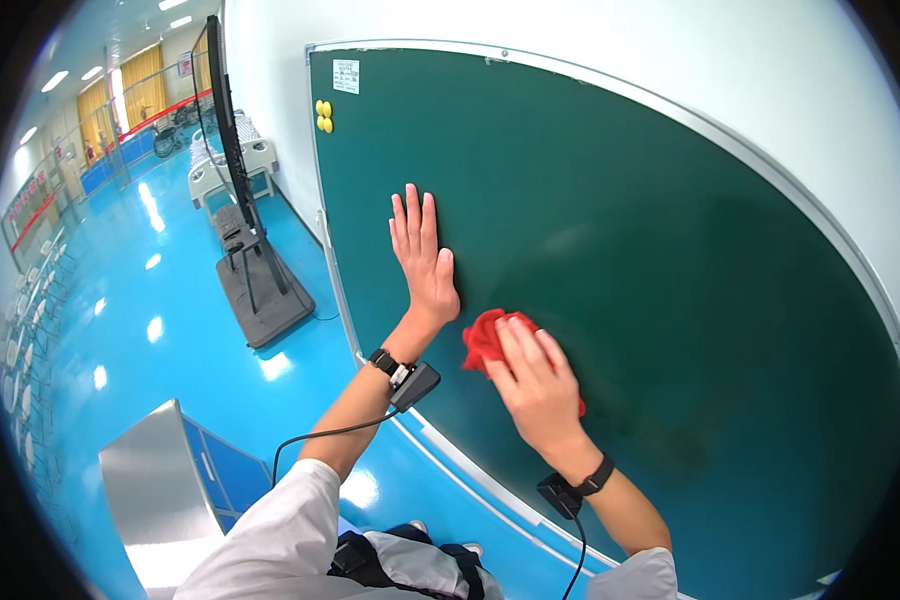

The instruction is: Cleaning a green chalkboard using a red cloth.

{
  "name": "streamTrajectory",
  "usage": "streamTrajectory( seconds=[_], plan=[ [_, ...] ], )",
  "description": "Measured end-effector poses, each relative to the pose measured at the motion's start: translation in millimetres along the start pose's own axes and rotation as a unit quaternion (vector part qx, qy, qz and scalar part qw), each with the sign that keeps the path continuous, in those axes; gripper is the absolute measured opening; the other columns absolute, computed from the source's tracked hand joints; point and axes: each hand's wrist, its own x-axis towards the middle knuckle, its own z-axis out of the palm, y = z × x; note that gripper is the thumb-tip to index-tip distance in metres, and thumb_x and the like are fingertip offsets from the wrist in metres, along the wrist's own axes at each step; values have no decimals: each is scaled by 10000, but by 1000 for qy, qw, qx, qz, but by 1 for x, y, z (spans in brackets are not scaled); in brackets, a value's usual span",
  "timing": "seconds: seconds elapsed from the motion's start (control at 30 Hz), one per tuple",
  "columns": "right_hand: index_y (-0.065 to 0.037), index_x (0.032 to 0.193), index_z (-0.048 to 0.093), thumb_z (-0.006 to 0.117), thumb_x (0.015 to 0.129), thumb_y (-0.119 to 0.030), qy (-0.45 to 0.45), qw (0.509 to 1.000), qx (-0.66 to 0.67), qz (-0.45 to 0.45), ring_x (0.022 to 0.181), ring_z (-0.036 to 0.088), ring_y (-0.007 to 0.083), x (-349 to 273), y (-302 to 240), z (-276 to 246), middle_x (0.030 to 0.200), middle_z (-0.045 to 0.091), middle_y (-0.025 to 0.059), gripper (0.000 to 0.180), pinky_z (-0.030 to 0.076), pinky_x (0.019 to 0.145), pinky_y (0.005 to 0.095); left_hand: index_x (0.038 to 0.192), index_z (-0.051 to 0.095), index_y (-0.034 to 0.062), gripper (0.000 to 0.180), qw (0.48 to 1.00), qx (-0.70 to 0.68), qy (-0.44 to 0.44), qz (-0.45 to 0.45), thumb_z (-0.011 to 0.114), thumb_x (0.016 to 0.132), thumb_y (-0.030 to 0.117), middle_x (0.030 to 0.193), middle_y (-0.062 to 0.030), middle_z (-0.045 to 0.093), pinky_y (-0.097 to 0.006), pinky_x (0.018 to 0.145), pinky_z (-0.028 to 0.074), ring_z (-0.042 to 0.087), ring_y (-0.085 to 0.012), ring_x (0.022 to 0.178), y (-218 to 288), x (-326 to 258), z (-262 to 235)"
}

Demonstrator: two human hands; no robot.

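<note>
A large green chalkboard (pixel 670 230) with a pale metal frame fills the right of the view. Flat against its left part lies my left hand (pixel 425 260), fingers stretched upward and holding nothing. My right hand (pixel 538 385) presses a crumpled red cloth (pixel 482 340) to the board, lower and to the right of the left hand. The cloth shows beyond the fingertips and a little by the palm's right edge; the rest is hidden under the hand. A faint lighter smear and dull streaks mark the board around the cloth.
Yellow round magnets (pixel 324 116) and a white label (pixel 346 77) sit at the board's upper left. A screen on a wheeled stand (pixel 260 290) and a bed (pixel 255 155) stand left. A grey-blue cabinet (pixel 160 490) is near my left arm. Chairs (pixel 30 350) line the far left.
</note>
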Motion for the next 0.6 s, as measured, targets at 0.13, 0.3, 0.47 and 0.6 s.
streamTrajectory(
  seconds=[0.13, 0.3, 0.47, 0.6],
  plan=[
    [-156, 1021, 778, 699, 902, -161, 138, 984, -76, 85, 1286, 587, 255, 46, 29, -54, 1341, 680, 106, 143, 441, 1098, 417, 1632, 260, -2, 702, 1000, 25, -4, -4, 284, 1015, 332, 1726, -184, 177, -530, 1268, 29, 83, -387, 1604, -11, 2, -14],
    [-97, 1302, 732, 724, 819, 79, 326, 877, -242, 256, 1231, 589, 328, 87, 76, -120, 1332, 665, 135, 514, 499, 1013, 419, 1625, 275, -5, 691, 999, 40, -27, 0, 271, 1042, 365, 1720, -202, 183, -535, 1263, 38, 99, -398, 1600, -11, -1, -11],
    [-111, 1331, 716, 731, 807, 81, 277, 876, -290, 266, 1263, 569, 326, 110, 50, -88, 1383, 637, 140, 558, 467, 1062, 434, 1607, 313, -16, 677, 993, 60, -95, 42, 262, 1059, 379, 1698, -224, 240, -542, 1260, 54, 167, -418, 1582, -37, -10, -42],
    [-188, 1013, 781, 694, 890, -105, 124, 957, -243, 98, 1308, 571, 270, 96, 6, -2, 1348, 685, 110, 172, 425, 1119, 391, 1606, 299, -32, 681, 996, 27, -61, 54, 276, 1054, 365, 1690, -263, 223, -548, 1260, 87, 155, -425, 1583, -99, -14, -55]
  ],
)
